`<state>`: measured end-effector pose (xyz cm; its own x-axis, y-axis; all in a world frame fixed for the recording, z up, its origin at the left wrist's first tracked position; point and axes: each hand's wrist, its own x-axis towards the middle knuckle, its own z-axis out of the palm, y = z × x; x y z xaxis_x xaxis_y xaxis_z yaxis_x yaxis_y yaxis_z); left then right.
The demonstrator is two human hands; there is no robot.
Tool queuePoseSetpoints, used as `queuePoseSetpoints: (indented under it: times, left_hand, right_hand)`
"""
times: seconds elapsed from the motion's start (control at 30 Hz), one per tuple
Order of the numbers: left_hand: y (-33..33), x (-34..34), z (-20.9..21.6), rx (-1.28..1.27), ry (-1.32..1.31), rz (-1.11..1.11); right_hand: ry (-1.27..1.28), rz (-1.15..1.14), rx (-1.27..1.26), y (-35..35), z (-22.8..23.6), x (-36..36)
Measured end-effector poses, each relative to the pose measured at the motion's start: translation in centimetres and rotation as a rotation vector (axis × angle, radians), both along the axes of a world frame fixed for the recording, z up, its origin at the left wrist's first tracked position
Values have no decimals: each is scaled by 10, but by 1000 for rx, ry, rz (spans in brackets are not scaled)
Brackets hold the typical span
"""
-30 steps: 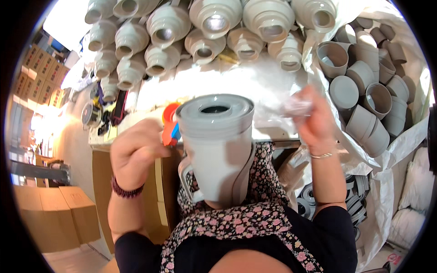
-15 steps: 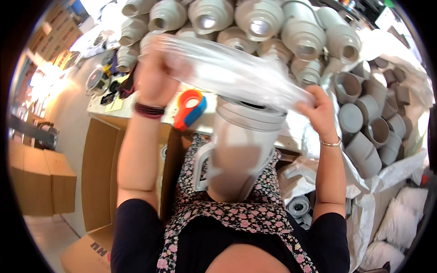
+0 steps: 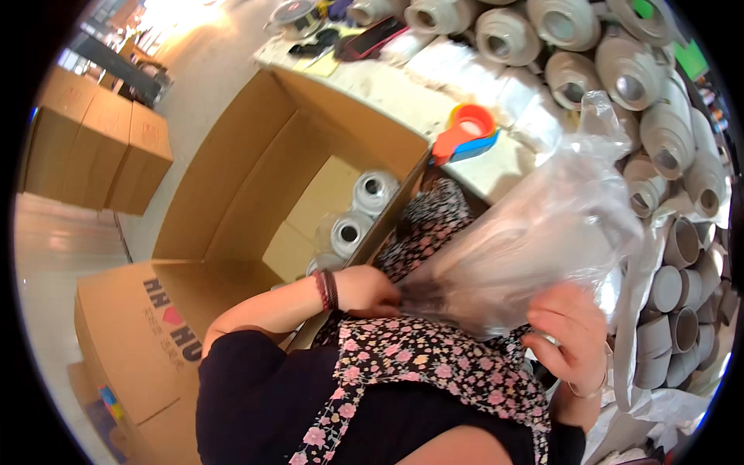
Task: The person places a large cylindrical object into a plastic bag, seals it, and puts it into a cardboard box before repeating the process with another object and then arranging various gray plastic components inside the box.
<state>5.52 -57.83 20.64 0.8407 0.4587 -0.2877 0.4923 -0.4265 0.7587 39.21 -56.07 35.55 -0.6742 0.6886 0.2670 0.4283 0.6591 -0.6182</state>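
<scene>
A clear plastic bag (image 3: 535,232) lies slanted across my lap, with a pale bulky shape blurred inside it. The tumbler's outline does not show clearly through the film. My left hand (image 3: 372,293) has its fingers closed on the gathered lower-left edge of the bag, against the black floral apron (image 3: 434,356). On the other side, my right hand (image 3: 570,333) is beside the bag's lower right end, its fingers apart and slightly bent. Whether its fingertips touch the film is hard to tell.
At my left stands an opened cardboard box (image 3: 232,186) holding several plastic-wrapped round-ended pieces (image 3: 374,192). An orange and blue tape dispenser (image 3: 469,133) sits on the table (image 3: 411,93). Grey-white tumblers (image 3: 570,23) are piled behind; grey cups (image 3: 683,329) fill a sack at right.
The bag, stretched between both hands above the handled tumbler, now lies down over my lap. Both hands have dropped, and the right one has opened. The view has turned toward the box.
</scene>
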Motion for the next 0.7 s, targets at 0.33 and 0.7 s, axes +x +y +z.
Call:
queuePoseSetpoints:
  times: [0.33, 0.7]
  left_hand:
    - [-39, -91, 20, -160, -765, 1109]
    - [-88, -225, -64, 264, 959, 1039]
  right_hand:
    - [-28, -16, 463, 105, 31, -113]
    - [-20, -344, 73, 94, -94, -51]
